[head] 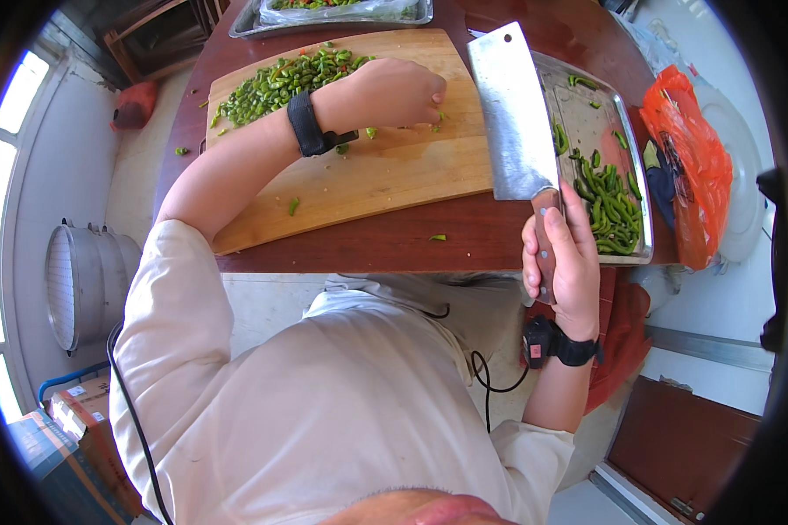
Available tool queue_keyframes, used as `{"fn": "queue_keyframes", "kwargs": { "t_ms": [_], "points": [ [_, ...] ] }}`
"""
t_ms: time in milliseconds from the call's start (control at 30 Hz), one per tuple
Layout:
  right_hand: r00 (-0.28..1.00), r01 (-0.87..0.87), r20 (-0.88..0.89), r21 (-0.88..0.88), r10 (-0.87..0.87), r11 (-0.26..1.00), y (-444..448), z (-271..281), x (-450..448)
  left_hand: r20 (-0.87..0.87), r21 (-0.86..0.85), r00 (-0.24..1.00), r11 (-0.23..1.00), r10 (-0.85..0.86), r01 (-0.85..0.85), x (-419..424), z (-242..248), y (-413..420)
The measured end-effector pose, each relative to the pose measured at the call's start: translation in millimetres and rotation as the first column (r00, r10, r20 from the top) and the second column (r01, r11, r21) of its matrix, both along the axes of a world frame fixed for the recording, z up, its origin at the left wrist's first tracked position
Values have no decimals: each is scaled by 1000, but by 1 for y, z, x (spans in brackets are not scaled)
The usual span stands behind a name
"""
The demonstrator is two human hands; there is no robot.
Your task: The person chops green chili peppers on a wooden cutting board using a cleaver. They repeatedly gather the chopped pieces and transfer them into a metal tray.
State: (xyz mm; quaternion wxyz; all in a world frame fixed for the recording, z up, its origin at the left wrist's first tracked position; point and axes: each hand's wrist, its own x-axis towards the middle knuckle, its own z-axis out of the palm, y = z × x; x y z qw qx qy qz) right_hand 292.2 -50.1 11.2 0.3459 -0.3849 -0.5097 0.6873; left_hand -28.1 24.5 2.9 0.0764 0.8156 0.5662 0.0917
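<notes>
My right hand [570, 252] grips the wooden handle of a cleaver [515, 118]. Its broad steel blade points away from me, between the cutting board and a metal tray. Over the wooden cutting board [394, 170], my left hand [391, 92] is bent inward with curled fingers; whether anything is inside them is hidden. A pile of chopped green peppers [276, 88], with a few red bits, covers the board's far left part, just beyond my left wrist. Whole green peppers [609, 210] lie in the metal tray [571, 85] to the right of the blade.
At the table's far edge stands another metal tray [331, 27], holding chopped peppers in clear plastic. An orange plastic bag [689, 170] sits at the right. Stray pepper pieces [438, 237] dot the reddish table [381, 252]. A cable [131, 407] runs along my left side.
</notes>
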Motion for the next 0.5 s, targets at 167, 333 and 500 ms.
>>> {"fn": "queue_keyframes", "kwargs": {
  "t_ms": [167,333,500],
  "points": [
    [842,-160,483,649,-240,744,-11,-1,3,47,6,999,1000,-20,20,-7,8,0],
    [626,-480,592,805,-508,348,-18,-10,-6,-29,280,986,948,164,-149,-44,27,6],
    [555,-555,618,774,-556,306,-19,-17,-8,102,308,995,950,16,-47,-27,51,0]
  ]
}}
